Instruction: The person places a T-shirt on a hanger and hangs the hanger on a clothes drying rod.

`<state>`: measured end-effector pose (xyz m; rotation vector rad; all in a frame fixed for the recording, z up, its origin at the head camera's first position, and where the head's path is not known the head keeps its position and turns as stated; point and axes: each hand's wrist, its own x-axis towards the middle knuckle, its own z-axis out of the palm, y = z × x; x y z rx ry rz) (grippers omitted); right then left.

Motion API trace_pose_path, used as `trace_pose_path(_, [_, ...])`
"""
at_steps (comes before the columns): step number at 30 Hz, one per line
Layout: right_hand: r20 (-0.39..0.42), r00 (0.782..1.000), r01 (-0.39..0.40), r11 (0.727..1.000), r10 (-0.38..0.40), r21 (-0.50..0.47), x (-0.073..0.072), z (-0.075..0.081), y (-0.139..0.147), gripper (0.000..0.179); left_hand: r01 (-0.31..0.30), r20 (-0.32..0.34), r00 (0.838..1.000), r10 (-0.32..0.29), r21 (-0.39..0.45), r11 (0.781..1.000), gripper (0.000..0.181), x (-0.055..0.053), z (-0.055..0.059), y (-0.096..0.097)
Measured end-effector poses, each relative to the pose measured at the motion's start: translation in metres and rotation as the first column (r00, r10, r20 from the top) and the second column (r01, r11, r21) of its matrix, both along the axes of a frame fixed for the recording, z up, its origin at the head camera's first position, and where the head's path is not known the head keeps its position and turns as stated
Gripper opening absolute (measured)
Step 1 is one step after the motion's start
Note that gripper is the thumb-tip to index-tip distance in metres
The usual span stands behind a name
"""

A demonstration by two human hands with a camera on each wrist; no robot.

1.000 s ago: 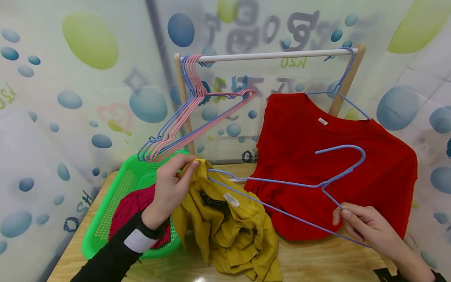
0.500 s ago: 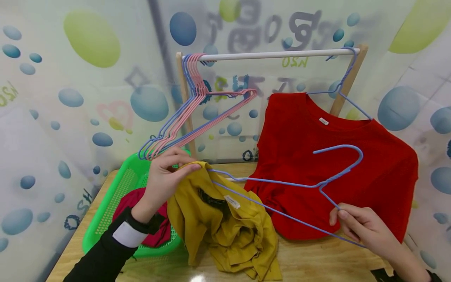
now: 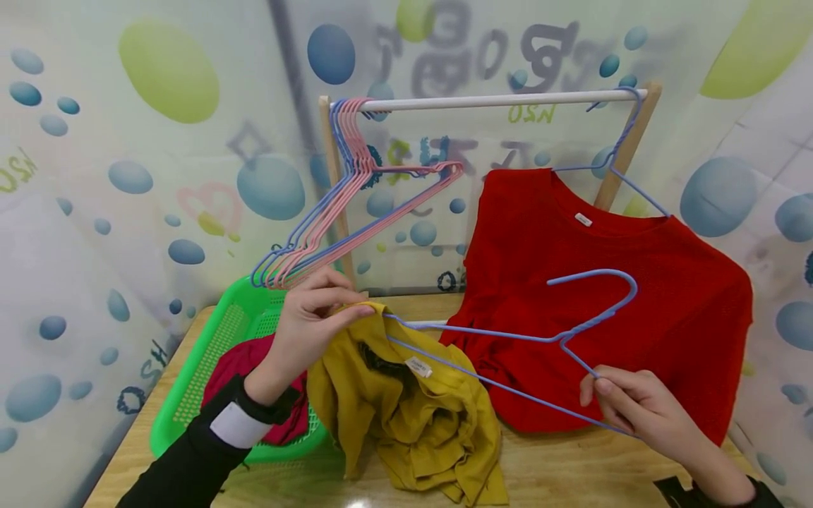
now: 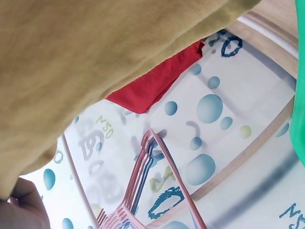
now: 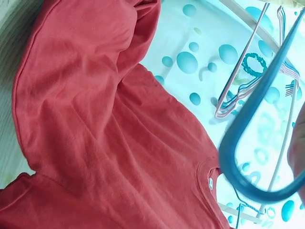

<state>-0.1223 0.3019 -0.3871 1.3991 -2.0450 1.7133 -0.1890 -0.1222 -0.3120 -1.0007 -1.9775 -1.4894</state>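
In the head view, my left hand (image 3: 311,324) pinches the shoulder of a mustard-yellow shirt (image 3: 438,423) near its neckline. The shirt hangs bunched down to the table, a white label showing at its collar. A blue wire hanger (image 3: 495,330) has its left end tucked inside the shirt under that shoulder, hidden by the cloth. My right hand (image 3: 641,409) grips the hanger's right arm, below the hook. Yellow fabric (image 4: 95,57) fills the upper part of the left wrist view. The hanger's hook (image 5: 233,143) curves large across the right wrist view.
A red shirt (image 3: 597,296) hangs at the right of a rack with a white rail (image 3: 502,101). Several pink and blue hangers (image 3: 343,190) hang bunched at the rack's left. Behind my left arm, a green basket (image 3: 216,353) holds a dark red garment (image 3: 238,363).
My right hand and the hanger have shifted left and slightly down, the hanger's end going further under the yellow shoulder. The left hand has adjusted its pinch on the shirt.
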Motion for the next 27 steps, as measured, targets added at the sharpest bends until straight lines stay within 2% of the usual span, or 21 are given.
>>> trace_pose_path(5, [0.005, 1.000, 0.031, 0.999, -0.031, 0.021, -0.002, -0.001, -0.001, 0.044, 0.039, 0.025, 0.999, -0.038, -0.009, 0.999, 0.007, 0.001, 0.000, 0.003])
trace_pose_path(8, [0.005, 0.999, 0.039, 0.999, -0.039, 0.024, -0.003, -0.002, -0.001, 0.044, 0.030, 0.033, 0.999, -0.029, -0.017, 0.999, 0.007, 0.000, -0.002, 0.003])
trace_pose_path(13, [-0.009, 0.999, 0.036, 0.999, -0.036, 0.018, -0.003, -0.003, -0.001, 0.043, -0.007, 0.010, 1.000, 0.008, -0.101, 0.995, 0.008, -0.001, -0.003, 0.000])
trace_pose_path(16, [-0.007, 0.999, 0.037, 0.999, -0.037, 0.014, -0.003, -0.003, -0.001, 0.043, 0.011, 0.000, 1.000, -0.011, -0.149, 0.989, 0.009, 0.000, -0.003, 0.001])
trace_pose_path(22, [-0.010, 0.999, 0.040, 0.999, -0.040, 0.017, -0.006, -0.005, -0.005, 0.044, 0.057, 0.031, 0.998, -0.052, -0.170, 0.984, 0.009, 0.004, -0.002, 0.007])
trace_pose_path(27, [-0.021, 0.997, 0.073, 0.997, -0.072, 0.029, -0.007, -0.005, -0.007, 0.044, 0.051, -0.006, 0.999, -0.053, -0.219, 0.974, 0.008, 0.005, -0.003, 0.011])
